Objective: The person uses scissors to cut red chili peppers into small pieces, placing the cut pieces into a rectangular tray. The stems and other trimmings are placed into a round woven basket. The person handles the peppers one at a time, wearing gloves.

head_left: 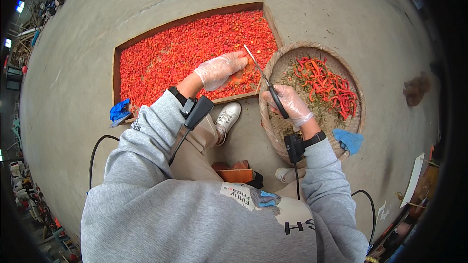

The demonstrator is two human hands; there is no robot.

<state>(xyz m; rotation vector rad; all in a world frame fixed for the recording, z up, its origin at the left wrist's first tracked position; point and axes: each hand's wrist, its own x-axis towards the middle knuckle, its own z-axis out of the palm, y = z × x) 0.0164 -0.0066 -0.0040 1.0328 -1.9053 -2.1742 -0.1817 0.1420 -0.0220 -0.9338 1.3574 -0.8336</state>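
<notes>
My left hand (220,69), in a clear plastic glove, holds a red chili pepper (242,73) over the edge of a wooden tray (117,75) filled with cut red chili pieces. My right hand (287,103), also gloved, grips black-handled scissors (265,82) whose blades point up toward the pepper in my left hand. To the right sits a round woven basket (273,126) with whole red chilies (326,85) and green stems.
A blue cloth (348,140) lies on the basket's near rim and another blue rag (119,111) at the tray's near left corner. My white shoe (228,117) rests by the tray. Concrete floor (341,9) surrounds everything; a small wooden stool (236,173) is under me.
</notes>
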